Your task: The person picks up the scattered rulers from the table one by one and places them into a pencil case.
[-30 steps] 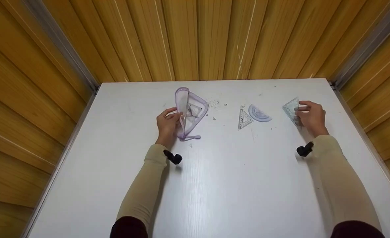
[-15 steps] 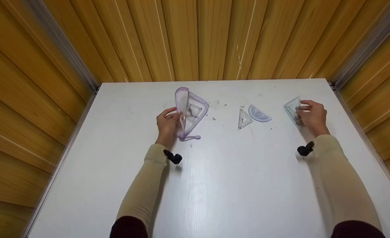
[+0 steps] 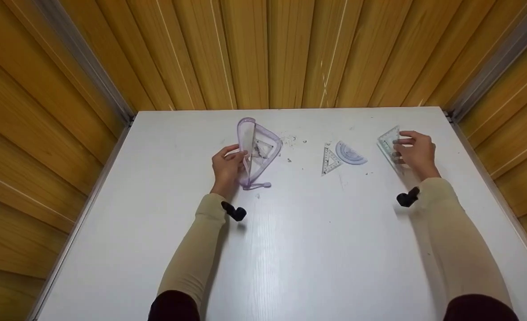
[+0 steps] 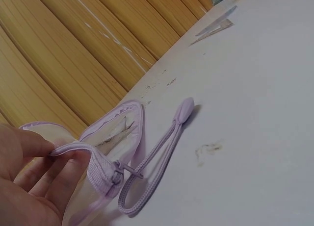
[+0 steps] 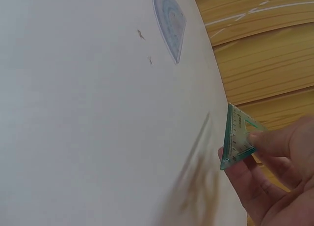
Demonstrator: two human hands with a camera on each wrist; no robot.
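My left hand (image 3: 227, 167) pinches the edge of a clear zip pouch (image 3: 270, 162) with lilac trim, holding its mouth apart. A zipper with a lilac cord pull (image 4: 184, 111) hangs from the pouch's near end onto the table. Inside lies a clear set square (image 3: 262, 148). Over at the right, my right hand (image 3: 417, 154) grips a greenish clear set square (image 5: 240, 133) between thumb and fingers, tilted above the table with its shadow below. Between the hands, another set square (image 3: 331, 160) and a bluish protractor (image 3: 351, 154) lie flat, close together.
A white table (image 3: 290, 249) carries everything, with dark specks (image 3: 288, 141) scattered beside the pouch. Yellow wood-look panels (image 3: 285, 53) stand along its back and both sides. A black wrist camera (image 3: 234, 211) sticks out from the left sleeve.
My right hand has moved slightly left and away from me with the greenish set square, tilting it more upright. The left hand and pouch have stayed put.
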